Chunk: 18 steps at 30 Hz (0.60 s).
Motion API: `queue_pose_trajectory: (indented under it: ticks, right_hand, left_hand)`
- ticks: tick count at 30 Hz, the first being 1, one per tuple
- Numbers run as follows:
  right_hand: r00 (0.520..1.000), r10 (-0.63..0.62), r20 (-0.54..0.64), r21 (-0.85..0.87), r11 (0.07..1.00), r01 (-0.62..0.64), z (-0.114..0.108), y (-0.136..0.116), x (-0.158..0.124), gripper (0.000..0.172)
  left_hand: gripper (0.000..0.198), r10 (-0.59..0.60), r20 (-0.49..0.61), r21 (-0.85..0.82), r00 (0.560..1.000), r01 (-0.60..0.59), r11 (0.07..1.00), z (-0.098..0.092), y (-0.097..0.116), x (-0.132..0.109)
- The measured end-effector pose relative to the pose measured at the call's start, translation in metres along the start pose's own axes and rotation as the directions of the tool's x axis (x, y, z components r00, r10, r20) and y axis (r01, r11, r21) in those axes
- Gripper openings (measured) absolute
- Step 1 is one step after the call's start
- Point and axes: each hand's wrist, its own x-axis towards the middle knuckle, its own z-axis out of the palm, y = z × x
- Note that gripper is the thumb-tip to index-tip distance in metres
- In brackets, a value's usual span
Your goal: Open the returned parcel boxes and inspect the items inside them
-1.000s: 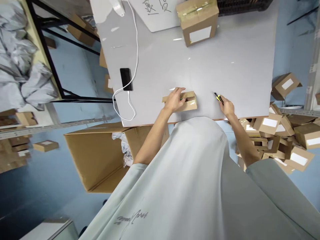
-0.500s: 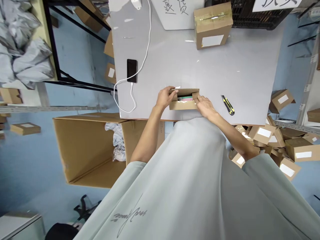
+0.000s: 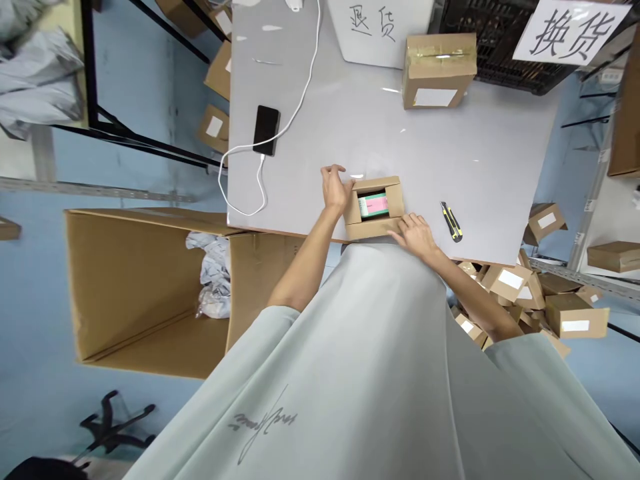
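Observation:
A small cardboard box [image 3: 371,230] stands on the table in front of me, its flaps folded outward. Inside it lies a pink, white and green packet [image 3: 375,204]. At the box's upper left corner is my left hand [image 3: 336,190], fingers bent and apart, thumb side close to the flap. My right hand [image 3: 416,235] has the lower right corner of the box between thumb and fingers, at the near flap. To the right of that hand rests a yellow and black utility knife [image 3: 451,221].
A taped carton [image 3: 440,72] stands at the back, beside a white sign-bearing bin [image 3: 377,33] and a black crate [image 3: 493,50]. A phone [image 3: 266,130] with a white cable lies left. A large open carton [image 3: 150,287] stands left of the table; several boxes [image 3: 575,315] are heaped right.
The box's flaps have opened outward, so the packet inside now shows more fully. My left hand has moved off the flap it was holding; my right hand has slid to the near corner. The view has shifted.

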Motion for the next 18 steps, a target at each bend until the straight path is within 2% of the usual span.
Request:
queue_pose_trajectory:
  ticks: [2, 3, 5, 7, 9, 11, 14, 18]
  right_hand:
    - [0.997, 0.076, 0.011, 0.031, 0.997, -0.077, -0.003, -0.004, 0.010, 0.050]
    - [0.993, 0.118, 0.009, 0.045, 0.992, -0.118, -0.004, -0.006, 0.017, 0.048]
    - [0.980, 0.200, -0.015, 0.064, 0.978, -0.199, -0.008, -0.013, 0.032, 0.045]
    - [0.961, 0.272, -0.047, 0.071, 0.961, -0.269, -0.011, -0.020, 0.047, 0.045]
    - [0.946, 0.317, -0.061, 0.067, 0.947, -0.313, -0.013, -0.027, 0.061, 0.044]
    - [0.939, 0.339, -0.058, 0.056, 0.940, -0.336, -0.014, -0.033, 0.071, 0.039]
    - [0.934, 0.354, -0.055, 0.052, 0.935, -0.351, -0.014, -0.036, 0.078, 0.033]
    - [0.932, 0.349, -0.097, 0.101, 0.935, -0.339, -0.018, -0.033, 0.069, 0.030]
  left_hand:
    - [0.026, 0.087, -0.003, 0.043, 0.996, -0.087, 0.995, 0.000, 0.006, -0.007]
    - [0.025, 0.137, 0.029, 0.072, 0.990, -0.139, 0.988, -0.001, 0.009, -0.012]
    - [0.031, 0.215, 0.107, 0.112, 0.971, -0.227, 0.967, -0.004, 0.011, -0.027]
    - [0.048, 0.266, 0.138, 0.123, 0.954, -0.283, 0.951, -0.003, 0.009, -0.045]
    - [0.075, 0.287, 0.132, 0.113, 0.949, -0.302, 0.946, 0.002, 0.002, -0.063]
    - [0.090, 0.288, 0.122, 0.071, 0.950, -0.298, 0.952, 0.009, -0.008, -0.077]
    - [0.089, 0.297, 0.084, -0.032, 0.951, -0.295, 0.955, 0.012, -0.023, -0.089]
    - [0.081, 0.277, -0.027, -0.104, 0.960, -0.279, 0.955, -0.006, -0.044, -0.096]
